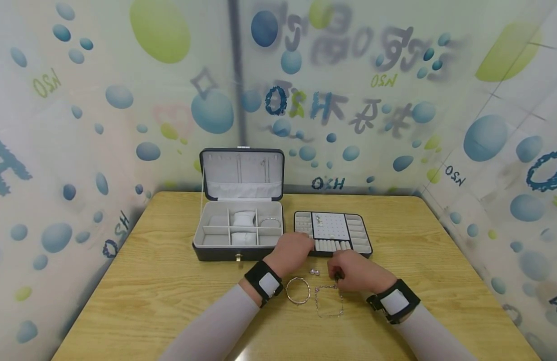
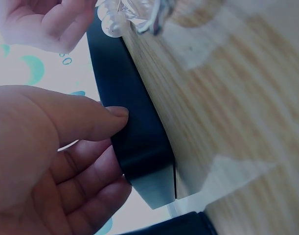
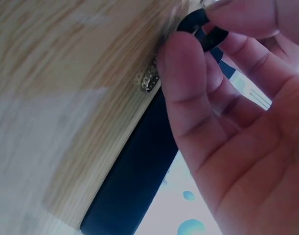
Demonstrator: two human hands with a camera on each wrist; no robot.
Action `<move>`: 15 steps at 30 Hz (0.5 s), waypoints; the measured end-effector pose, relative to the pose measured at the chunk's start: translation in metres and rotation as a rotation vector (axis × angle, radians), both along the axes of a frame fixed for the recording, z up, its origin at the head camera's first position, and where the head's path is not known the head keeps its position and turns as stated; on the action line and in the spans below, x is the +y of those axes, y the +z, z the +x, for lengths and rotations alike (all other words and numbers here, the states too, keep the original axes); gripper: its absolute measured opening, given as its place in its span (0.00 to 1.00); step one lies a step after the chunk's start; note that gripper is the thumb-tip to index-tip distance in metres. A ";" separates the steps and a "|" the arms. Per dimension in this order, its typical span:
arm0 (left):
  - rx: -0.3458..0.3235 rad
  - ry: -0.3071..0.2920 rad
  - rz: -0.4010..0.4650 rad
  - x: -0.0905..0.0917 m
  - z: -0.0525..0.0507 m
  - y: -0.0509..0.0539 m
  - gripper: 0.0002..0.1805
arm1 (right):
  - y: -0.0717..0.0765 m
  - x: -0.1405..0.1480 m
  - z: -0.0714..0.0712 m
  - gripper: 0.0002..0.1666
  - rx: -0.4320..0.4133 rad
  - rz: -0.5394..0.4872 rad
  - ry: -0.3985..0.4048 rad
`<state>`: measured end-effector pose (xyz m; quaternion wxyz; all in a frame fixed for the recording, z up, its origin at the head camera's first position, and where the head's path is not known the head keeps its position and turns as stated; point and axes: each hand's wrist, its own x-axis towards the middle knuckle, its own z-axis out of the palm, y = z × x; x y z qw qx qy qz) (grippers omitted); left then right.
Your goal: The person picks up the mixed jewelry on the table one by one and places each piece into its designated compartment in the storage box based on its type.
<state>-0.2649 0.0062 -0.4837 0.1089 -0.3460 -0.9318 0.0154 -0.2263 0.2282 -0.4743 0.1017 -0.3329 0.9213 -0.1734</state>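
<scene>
My left hand [image 1: 291, 252] holds the near left corner of a jewelry tray [image 1: 359, 234]. In the left wrist view the thumb lies on the tray's dark front side [image 2: 139, 122], with the other fingers curled at its far side. Just in front of the tray, my right hand [image 1: 361, 273] pinches a small black ring [image 3: 215, 40] between thumb and forefinger. On the table between the hands lie a pair of earrings [image 1: 314, 272], a round bangle [image 1: 287, 288] and a thin chain [image 1: 329, 316] spread in a rough square.
Left of the tray stands an open jewelry box [image 1: 210, 254] with its lid [image 1: 242, 173] upright. Its compartments hold two white cushions [image 1: 244, 219] and a bangle [image 1: 270, 219]. Chains hang inside the lid. Patterned curtains [image 1: 170, 100] surround the wooden table [image 1: 138, 281].
</scene>
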 end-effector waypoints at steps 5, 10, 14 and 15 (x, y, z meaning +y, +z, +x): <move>0.001 -0.001 -0.002 0.000 0.001 0.002 0.08 | 0.000 -0.001 0.001 0.13 0.007 -0.003 -0.012; -0.009 0.005 -0.001 0.000 0.001 0.003 0.08 | -0.001 -0.001 0.001 0.14 0.012 -0.022 -0.012; -0.015 0.005 0.008 0.000 0.001 0.001 0.08 | -0.001 0.000 0.000 0.14 0.023 -0.031 -0.021; -0.014 0.006 0.010 0.000 0.001 0.001 0.08 | -0.001 0.000 0.000 0.15 0.030 -0.032 -0.024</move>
